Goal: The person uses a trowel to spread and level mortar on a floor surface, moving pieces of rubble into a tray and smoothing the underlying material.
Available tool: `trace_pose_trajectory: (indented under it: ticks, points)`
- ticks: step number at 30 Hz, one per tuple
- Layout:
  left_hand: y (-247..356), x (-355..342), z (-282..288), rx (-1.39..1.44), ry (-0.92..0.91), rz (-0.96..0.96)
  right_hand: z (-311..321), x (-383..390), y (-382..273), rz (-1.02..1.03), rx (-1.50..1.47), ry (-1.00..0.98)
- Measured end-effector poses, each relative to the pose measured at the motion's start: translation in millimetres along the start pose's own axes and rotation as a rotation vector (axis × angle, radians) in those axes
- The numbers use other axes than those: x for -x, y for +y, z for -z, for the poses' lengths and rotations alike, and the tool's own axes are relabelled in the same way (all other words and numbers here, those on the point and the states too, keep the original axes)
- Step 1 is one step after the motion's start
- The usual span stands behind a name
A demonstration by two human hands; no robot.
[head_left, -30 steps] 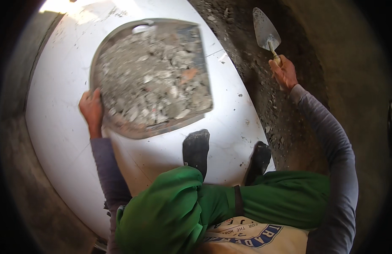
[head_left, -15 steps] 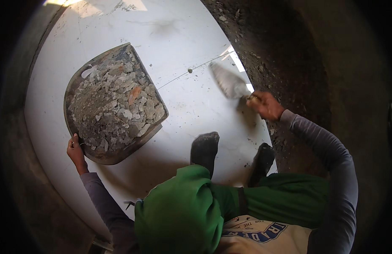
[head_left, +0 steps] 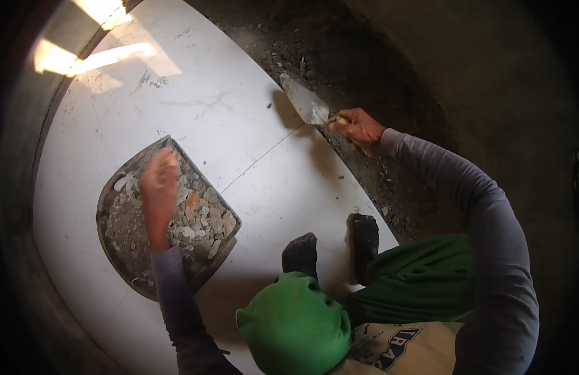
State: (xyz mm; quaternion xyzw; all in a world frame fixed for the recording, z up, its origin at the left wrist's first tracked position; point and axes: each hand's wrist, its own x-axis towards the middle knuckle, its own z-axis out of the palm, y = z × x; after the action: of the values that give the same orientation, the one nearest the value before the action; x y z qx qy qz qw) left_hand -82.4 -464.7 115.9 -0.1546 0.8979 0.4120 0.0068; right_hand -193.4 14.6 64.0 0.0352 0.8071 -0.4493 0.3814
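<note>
Left hand (head_left: 158,184): off the rim of the rubble pan (head_left: 214,260) since the earlier frame, over broken masonry (head_left: 205,219); fingers blurred, I cannot tell.
Masonry trowel (head_left: 305,101): fingers of the right hand (head_left: 362,129) clamp its handle; I'd hold the blade flat, sparing the tile (head_left: 239,134) edge.
Rubble pan: on tile, at left.

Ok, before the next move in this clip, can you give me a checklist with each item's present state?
1. Right hand gripping the pointing trowel by its handle: ok.
2. Left hand gripping the D-shaped pan's rim: not ok, it is over the rubble.
3. Left hand clear of the rubble: cannot tell, the hand is blurred.
4. Pan resting on the white tile floor: ok.
5. Tile free of loose crumbs: not ok, several lie scattered.
</note>
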Motion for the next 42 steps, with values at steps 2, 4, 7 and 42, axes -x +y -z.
trace_pose_trajectory:
  ticks: [2, 4, 7, 42]
  points:
    - [11, -15, -42, -0.059, -0.186, -0.012, 28, -13, -18, 0.071, -0.004, 0.029]
    - [14, -28, -83, -0.092, -0.244, -0.108, 42, -32, -23, 0.012, -0.133, 0.165]
    - [23, -42, -135, -0.053, -0.343, -0.134, 57, -77, -31, 0.008, -0.361, 0.045]
    - [48, -215, -301, -0.644, 0.281, -0.067, 58, -213, -72, 0.100, -1.136, 0.310]
